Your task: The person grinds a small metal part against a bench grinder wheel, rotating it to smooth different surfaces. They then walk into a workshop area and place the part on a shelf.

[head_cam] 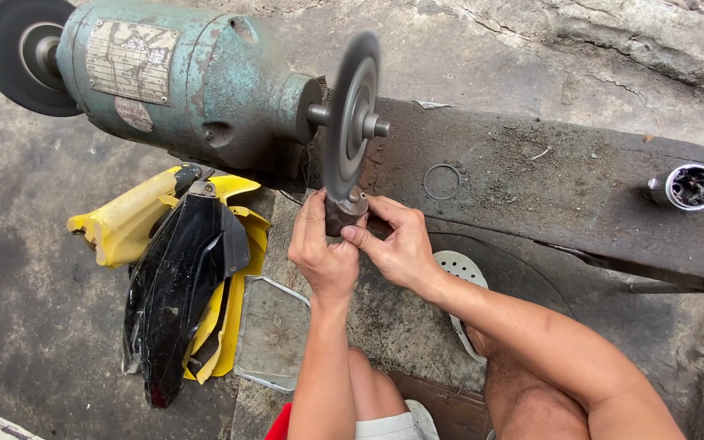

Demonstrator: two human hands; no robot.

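Note:
A green bench grinder (189, 81) lies low on the ground, and its right-hand wheel (350, 122) looks blurred as if spinning. Both of my hands hold one small brown cylindrical metal part (341, 214) up against the lower edge of that wheel. My left hand (323, 248) wraps the part from the left. My right hand (397, 240) pinches it from the right with thumb and fingers. Much of the part is hidden by my fingers. A second dark wheel (14, 53) sits on the grinder's far left end.
Yellow and black plastic fairing pieces (177, 277) lie to the left of my arms. A thin wire ring (442, 181) rests on a dark metal plate (547, 195). A small silver cylindrical housing (688, 187) stands at the right. My knees and a white sandal (462, 269) are below.

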